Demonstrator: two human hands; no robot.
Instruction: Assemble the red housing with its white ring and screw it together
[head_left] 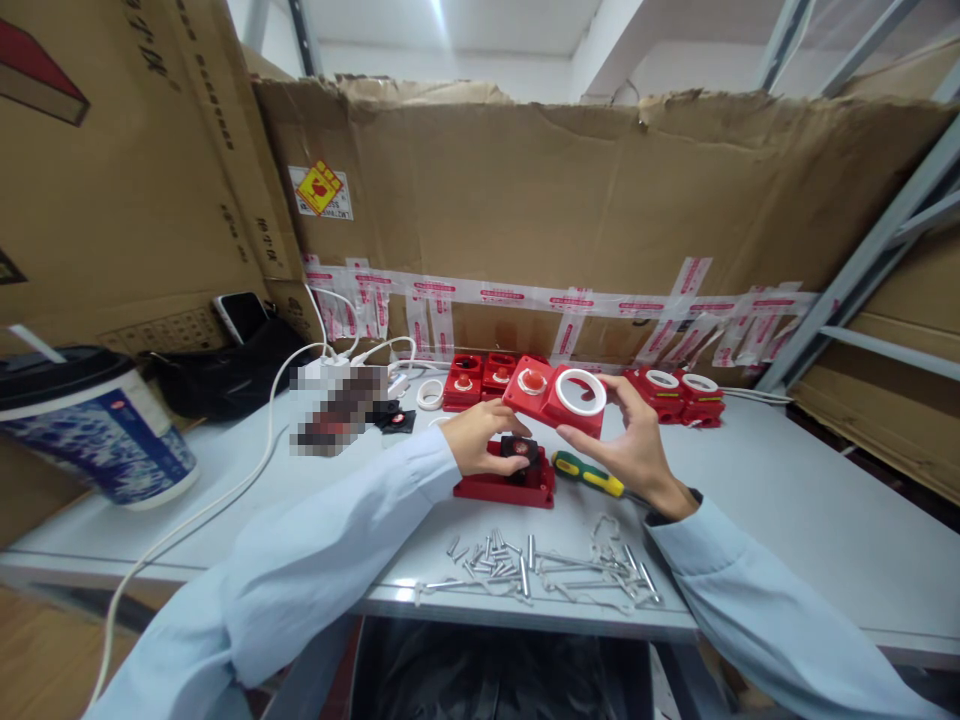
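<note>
My right hand (637,445) grips the right end of a red plastic cover (550,409), raised and tilted above the table. The cover carries a red dome button and a white ring (581,392) around a round opening. My left hand (484,440) is closed, thumb and fingers pinching a small black block with a red mark (520,452). That block is over or inside an open red base box (495,488) on the table; the exact contact is hidden. A green and yellow screwdriver (589,473) lies just right of the base.
Loose screws and metal pins (495,560) with small chains lie near the front edge. Red units (679,398) and a white ring (430,394) stand behind. A cup (97,430), white cable (247,480), phone (241,316) and black bag are left. Cardboard (487,190) walls the back.
</note>
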